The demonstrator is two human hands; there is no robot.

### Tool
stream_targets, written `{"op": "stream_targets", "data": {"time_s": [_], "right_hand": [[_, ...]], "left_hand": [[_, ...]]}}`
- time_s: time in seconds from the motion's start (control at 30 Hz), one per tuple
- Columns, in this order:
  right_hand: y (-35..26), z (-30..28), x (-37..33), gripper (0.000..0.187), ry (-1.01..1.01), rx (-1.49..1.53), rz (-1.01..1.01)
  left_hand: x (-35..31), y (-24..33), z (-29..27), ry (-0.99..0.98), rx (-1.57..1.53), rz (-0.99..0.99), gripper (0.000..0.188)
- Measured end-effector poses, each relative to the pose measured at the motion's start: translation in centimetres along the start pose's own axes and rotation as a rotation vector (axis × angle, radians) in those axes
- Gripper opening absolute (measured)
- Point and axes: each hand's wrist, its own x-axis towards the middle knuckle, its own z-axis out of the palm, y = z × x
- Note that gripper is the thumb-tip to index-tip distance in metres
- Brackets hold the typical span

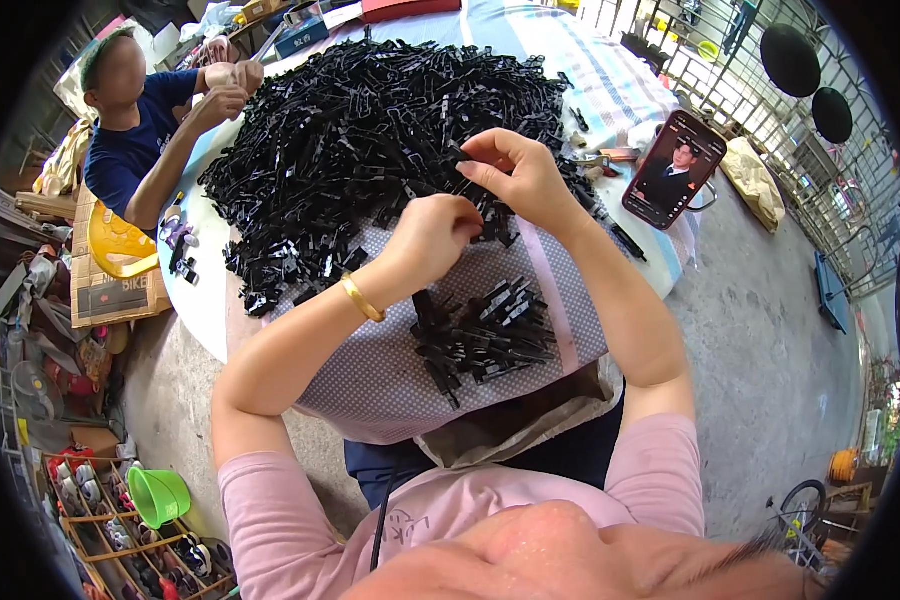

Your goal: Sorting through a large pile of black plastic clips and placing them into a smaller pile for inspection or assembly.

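Note:
A great heap of small black plastic parts point(360, 130) covers most of the round table. At its near edge, my right hand point(522, 178) pinches a small black plastic part point(458, 153) between thumb and fingertips. My left hand point(432, 240), with a gold bangle point(362, 297) on its wrist, is just below and to the left, fingers curled inward. Whatever those left fingers hold, if anything, is hidden. Closer to me, a smaller pile of black parts point(505, 330) lies on the dotted cloth point(355, 385).
A phone point(673, 172) stands at the table's right, near a tool with an orange handle point(618, 155). Across at the left sits another person point(135, 140), both hands raised by the heap. An open bag point(525, 420) is at my lap; a green bucket point(158, 497) stands lower left.

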Motion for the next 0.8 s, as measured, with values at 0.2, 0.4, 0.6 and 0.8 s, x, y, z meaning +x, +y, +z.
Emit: {"op": "stream_targets", "data": {"time_s": [0.2, 0.4, 0.6, 0.8], "right_hand": [[-1.5, -0.2, -0.1, 0.019, -0.074, -0.082, -0.369], [-1.1, 0.7, -0.3, 0.021, -0.056, -0.294, -0.587], [-1.4, 1.2, -0.5, 0.018, -0.017, -0.440, -0.634], [-2.1, 1.8, -1.2, 0.017, 0.058, -0.576, -0.713]], "left_hand": [[-0.4, -1.8, -4.0, 0.027, -1.183, -0.503, 0.019], [-1.0, -2.3, -4.1, 0.003, -1.211, -0.433, 0.016], [-1.6, -1.1, -4.7, 0.078, -0.998, -0.345, 0.021], [-1.8, 0.0, -4.6, 0.122, -0.637, -0.218, 0.023]]}}
